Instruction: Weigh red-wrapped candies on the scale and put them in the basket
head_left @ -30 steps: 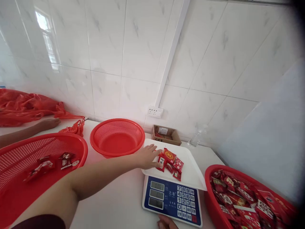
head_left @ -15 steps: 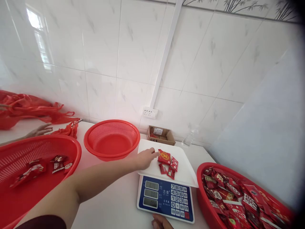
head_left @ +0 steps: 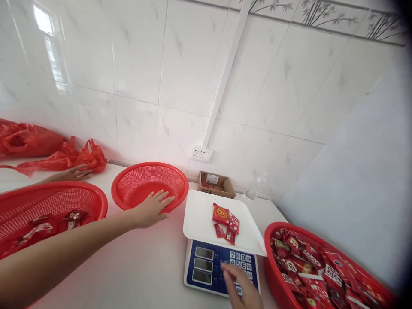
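Note:
My left hand [head_left: 152, 209] is open and empty, its fingers spread over the near rim of a red plastic basket [head_left: 120, 182] with perforated sides. Over the blue keypad of a digital scale [head_left: 189, 274] is my right hand [head_left: 241, 283]; motion blurs its fingers, and nothing shows in them. On the scale's white tray [head_left: 196, 219] lie several red-wrapped snacks: a larger packet [head_left: 221, 213] with a yellow round mark, another packet [head_left: 234, 224] overlapping it, and small sweets [head_left: 230, 235] in front.
A large red basket [head_left: 268, 257] full of wrapped snacks stands at right. Another basket [head_left: 102, 201] at left holds a few packets. A co-worker's hand [head_left: 75, 173] lies by red plastic bags [head_left: 64, 159]. Behind the scale are a cardboard box [head_left: 230, 189] and a clear bottle [head_left: 252, 189].
My left hand has left the packets on the tray and moved left to the basket rim. My right hand has risen over the keypad. The co-worker's hand has shifted right to the red bags.

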